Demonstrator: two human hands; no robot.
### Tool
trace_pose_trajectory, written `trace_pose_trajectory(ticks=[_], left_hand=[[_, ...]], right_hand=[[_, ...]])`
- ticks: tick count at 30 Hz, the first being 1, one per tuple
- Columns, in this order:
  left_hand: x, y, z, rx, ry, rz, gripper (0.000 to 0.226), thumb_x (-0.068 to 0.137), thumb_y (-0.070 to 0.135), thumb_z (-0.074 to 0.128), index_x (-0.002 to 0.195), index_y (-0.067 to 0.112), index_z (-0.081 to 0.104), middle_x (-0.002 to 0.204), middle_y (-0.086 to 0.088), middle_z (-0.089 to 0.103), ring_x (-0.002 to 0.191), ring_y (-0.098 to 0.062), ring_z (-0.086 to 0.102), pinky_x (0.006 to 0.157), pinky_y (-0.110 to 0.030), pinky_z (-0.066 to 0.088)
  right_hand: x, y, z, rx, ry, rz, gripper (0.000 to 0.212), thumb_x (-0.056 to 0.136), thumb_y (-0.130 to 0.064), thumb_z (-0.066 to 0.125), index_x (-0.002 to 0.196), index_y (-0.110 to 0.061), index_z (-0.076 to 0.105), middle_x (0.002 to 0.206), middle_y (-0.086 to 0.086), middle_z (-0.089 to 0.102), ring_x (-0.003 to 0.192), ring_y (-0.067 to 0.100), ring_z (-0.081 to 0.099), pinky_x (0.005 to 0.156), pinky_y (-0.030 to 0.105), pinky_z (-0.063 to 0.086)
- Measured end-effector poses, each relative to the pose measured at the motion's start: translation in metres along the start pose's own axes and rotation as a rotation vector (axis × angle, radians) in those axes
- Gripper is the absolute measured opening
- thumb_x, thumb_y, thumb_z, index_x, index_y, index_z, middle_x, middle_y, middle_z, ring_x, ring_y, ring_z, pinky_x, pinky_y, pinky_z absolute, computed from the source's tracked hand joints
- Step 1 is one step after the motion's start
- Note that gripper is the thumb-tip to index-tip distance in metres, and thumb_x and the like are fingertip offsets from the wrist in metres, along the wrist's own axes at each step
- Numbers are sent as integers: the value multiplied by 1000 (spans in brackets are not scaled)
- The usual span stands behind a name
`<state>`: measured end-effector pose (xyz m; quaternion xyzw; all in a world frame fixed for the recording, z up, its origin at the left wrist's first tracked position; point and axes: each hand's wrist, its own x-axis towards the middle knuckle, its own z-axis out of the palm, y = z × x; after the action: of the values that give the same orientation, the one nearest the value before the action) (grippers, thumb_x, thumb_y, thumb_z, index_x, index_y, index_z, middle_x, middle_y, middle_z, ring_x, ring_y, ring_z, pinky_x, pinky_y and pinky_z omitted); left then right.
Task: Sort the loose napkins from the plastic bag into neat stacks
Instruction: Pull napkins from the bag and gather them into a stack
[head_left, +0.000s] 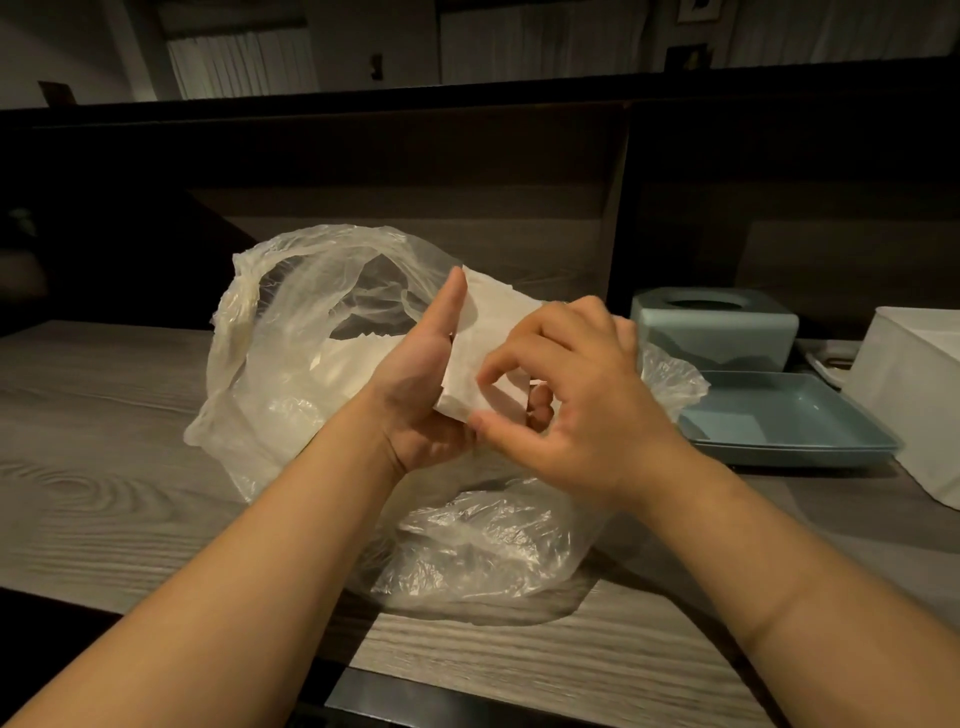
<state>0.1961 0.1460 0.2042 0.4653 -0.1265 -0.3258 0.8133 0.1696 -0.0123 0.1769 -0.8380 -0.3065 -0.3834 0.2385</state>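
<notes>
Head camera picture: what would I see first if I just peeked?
First, two hands in the middle: the left hand holds a small stack of white napkins, and the right hand pinches its near edge. Behind and under them a crinkly clear plastic bag sprawls on the wooden counter. A blue tray sits on the right.

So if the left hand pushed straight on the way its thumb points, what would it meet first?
Probably the plastic bag: the left hand, gripping the napkins, has its thumb aimed up toward the bag's open mouth, though depth there is unclear.
</notes>
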Motion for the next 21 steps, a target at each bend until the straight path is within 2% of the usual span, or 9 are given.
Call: trace_pose_trajectory(ticks=[3, 6, 10, 12, 14, 16, 18, 19, 21], left_hand=[[1, 0, -1, -8, 35, -5, 79, 91, 79, 42, 124, 11, 64, 102, -9, 67, 83, -23, 68, 65, -31, 62], [3, -1, -2, 11, 49, -9, 80, 89, 80, 43, 124, 12, 65, 103, -10, 69, 84, -24, 71, 69, -32, 62], [4, -1, -4, 32, 49, -2, 79, 90, 80, 41, 117, 12, 70, 102, -10, 72, 87, -24, 73, 74, -33, 62], [5, -1, -5, 29, 69, 7, 79, 92, 79, 40, 110, 11, 76, 101, -11, 74, 86, -25, 74, 72, -33, 62], [6, -2, -4, 37, 99, 11, 80, 94, 78, 37, 101, 11, 81, 99, -10, 75, 84, -24, 73, 71, -33, 62], [7, -3, -4, 36, 108, 15, 79, 95, 77, 36, 104, 12, 80, 101, -9, 76, 84, -22, 74, 71, -33, 61], [6, -4, -3, 44, 88, 12, 75, 96, 73, 37, 108, 12, 78, 106, -9, 76, 90, -23, 75, 81, -35, 59], [7, -5, -3, 58, 80, 10, 73, 96, 72, 38, 105, 12, 80, 107, -9, 76, 92, -24, 74, 90, -39, 56], [5, -6, -3, 79, 13, -23, 72, 96, 72, 40, 106, 13, 81, 112, -11, 74, 99, -28, 71, 109, -48, 45]], right_hand=[[2, 3, 0, 38, 11, 28, 18, 88, -51, 62, 93, -36, 70, 95, -18, 56, 103, 6, 43, 93, 35, 26], [2, 5, 0, 54, 4, 50, 16, 90, -48, 60, 92, -37, 71, 95, -22, 55, 103, 5, 43, 93, 33, 25], [2, 1, 1, 71, 33, 59, 5, 88, -34, 65, 85, -32, 65, 88, -22, 55, 96, 8, 47, 93, 39, 31], [2, -1, -2, 141, 53, 62, 7, 86, -30, 62, 80, -26, 62, 82, -19, 56, 89, 9, 50, 90, 43, 38], [3, -4, -10, 454, 51, 88, 14, 81, -26, 58, 75, -14, 61, 75, -3, 59, 76, 20, 53, 75, 48, 45], [6, -5, -20, 876, 65, 180, 18, 72, -22, 55, 68, -5, 55, 70, 27, 49, 68, 45, 42, 58, 50, 38], [9, -4, -29, 1049, 122, 294, 18, 67, -19, 54, 63, -4, 46, 65, 31, 39, 62, 47, 34, 51, 46, 30], [10, -3, -30, 1034, 142, 333, 15, 69, -15, 55, 63, -5, 46, 63, 27, 39, 59, 42, 35, 50, 41, 30], [10, 0, -29, 805, 158, 365, 13, 81, -10, 56, 68, -10, 53, 63, 11, 49, 56, 23, 45, 47, 31, 37]])
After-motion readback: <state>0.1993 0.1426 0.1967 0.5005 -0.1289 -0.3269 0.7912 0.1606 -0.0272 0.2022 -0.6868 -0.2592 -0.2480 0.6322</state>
